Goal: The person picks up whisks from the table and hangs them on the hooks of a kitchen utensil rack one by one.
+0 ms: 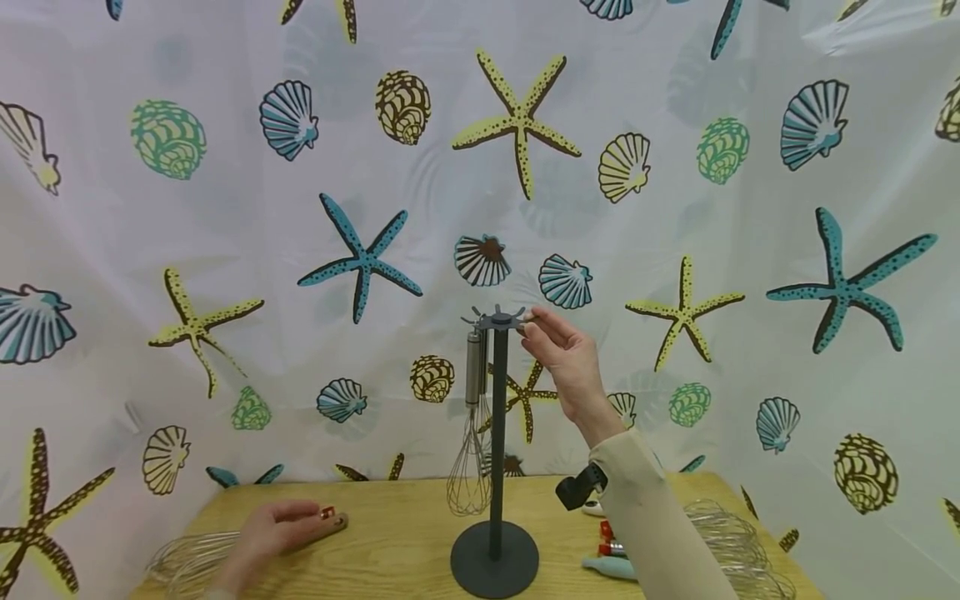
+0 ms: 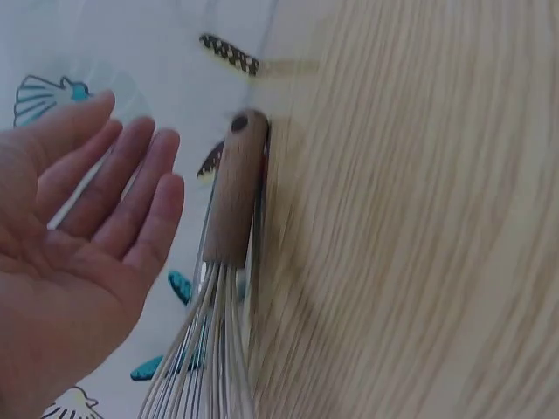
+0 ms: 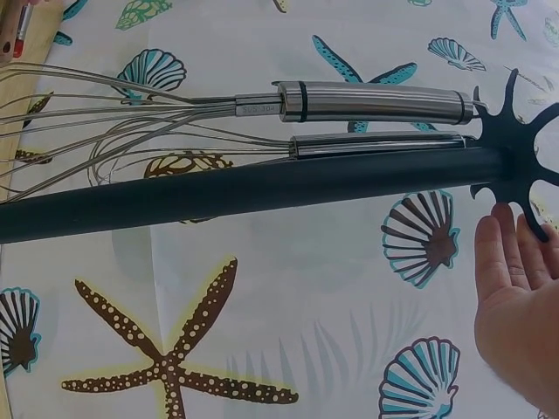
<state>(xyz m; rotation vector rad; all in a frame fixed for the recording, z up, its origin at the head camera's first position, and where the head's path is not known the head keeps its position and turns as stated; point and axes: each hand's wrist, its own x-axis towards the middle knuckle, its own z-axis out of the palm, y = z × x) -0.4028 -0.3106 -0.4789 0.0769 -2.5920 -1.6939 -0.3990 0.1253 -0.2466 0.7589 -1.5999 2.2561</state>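
Note:
A dark metal stand (image 1: 498, 433) with a round base and a ring of curved hooks (image 3: 515, 157) at its top stands upright on the table. Two steel-handled whisks hang from its hooks; the nearer whisk (image 3: 376, 102) shows fully, the other partly behind the post. My right hand (image 1: 562, 358) is raised at the right side of the top, its extended fingertips at one hook, with no whisk in them. Low at the left, my left hand (image 1: 281, 529) has its fingers loosely extended beside a wooden-handled whisk (image 2: 236, 192) lying on the table.
More whisk wires (image 1: 187, 558) fan out at the table's left edge. On the right lie several whisks (image 1: 731, 550), with a light blue handle (image 1: 611, 567) and red-ended ones partly under my right forearm. A curtain (image 1: 435, 183) with shells and starfish encloses the table.

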